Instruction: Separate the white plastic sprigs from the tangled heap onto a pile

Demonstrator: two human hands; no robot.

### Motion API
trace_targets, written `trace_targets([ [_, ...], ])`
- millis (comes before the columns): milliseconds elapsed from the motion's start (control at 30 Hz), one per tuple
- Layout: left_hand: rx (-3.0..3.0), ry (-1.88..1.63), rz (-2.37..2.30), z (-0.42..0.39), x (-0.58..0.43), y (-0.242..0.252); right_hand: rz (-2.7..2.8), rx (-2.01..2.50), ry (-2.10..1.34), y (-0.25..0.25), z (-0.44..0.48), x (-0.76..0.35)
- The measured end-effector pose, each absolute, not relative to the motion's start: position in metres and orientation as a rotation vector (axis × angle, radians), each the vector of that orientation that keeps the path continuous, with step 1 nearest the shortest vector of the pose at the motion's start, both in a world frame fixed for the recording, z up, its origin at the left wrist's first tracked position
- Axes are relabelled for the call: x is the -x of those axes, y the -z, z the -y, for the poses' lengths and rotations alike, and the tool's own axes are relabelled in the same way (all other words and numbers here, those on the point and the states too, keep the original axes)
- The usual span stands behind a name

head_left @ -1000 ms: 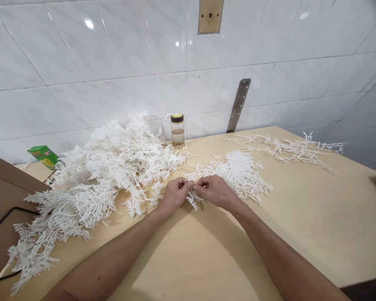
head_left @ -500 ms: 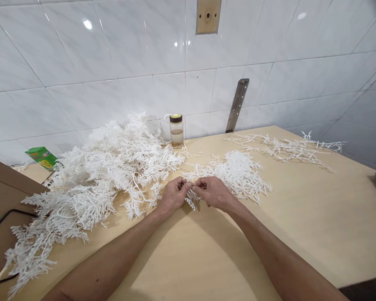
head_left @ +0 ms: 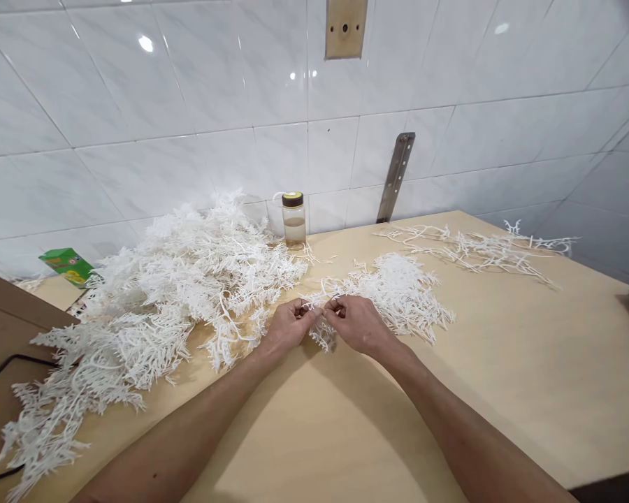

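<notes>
At ten o'clock from the hands, near the far left of the worktop (head_left: 529, 363), a green carton (head_left: 70, 267) leans beyond a large heap of white branching sprigs (head_left: 189, 279). That heap fills the span from nine to eleven o'clock, its nearest fronds lying just beside the left hand (head_left: 288, 326). The left hand's grip is a pinch, thumb against fingertips, on one white sprig (head_left: 322, 339) at the centre of the dial. A capped bottle (head_left: 294, 227) stands between eleven and twelve, by the wall. The sprig's lower tips hang at six o'clock, beneath the meeting fingers. The right hand (head_left: 360, 325) faces the left from three o'clock, its grip also drawn to a pinch, apparently on the same sprig, though the fingers hide the exact contact. Just past it, between two and three, lies a heap of small loose pieces (head_left: 409, 297); farther off at two are thin bare stems (head_left: 482, 250).

For such close work, I would judge it best to keep both pinches near the same joint, brace the stem with the left and use short, light movements of the right, since slender branches could snap or spring away.
</notes>
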State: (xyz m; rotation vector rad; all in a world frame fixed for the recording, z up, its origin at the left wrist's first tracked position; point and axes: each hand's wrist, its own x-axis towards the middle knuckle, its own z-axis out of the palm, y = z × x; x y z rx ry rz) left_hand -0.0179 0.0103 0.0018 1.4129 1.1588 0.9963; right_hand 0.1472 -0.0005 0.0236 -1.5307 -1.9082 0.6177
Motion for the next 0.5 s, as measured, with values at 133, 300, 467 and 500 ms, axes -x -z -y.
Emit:
trace_targets([
  [133, -1.456, -0.976, -1.153, -0.013, 0.019, 0.001, 1.974, 1.506, -0.605, -0.027, 0.003, -0.147],
  [300, -1.61, -0.944, -1.189, -0.016, 0.02, 0.005, 2.03, 1.497, -0.557, -0.025, 0.005, -0.144],
  [467, -1.74, -0.899, -1.285, -0.014, 0.02, 0.001, 2.082, 1.689, -0.328, -0.018, 0.0, -0.142],
  [500, -1.716, -0.887, -1.28, -0.013, 0.02, 0.001, 2.071, 1.757, -0.23, -0.017, -0.002, -0.146],
])
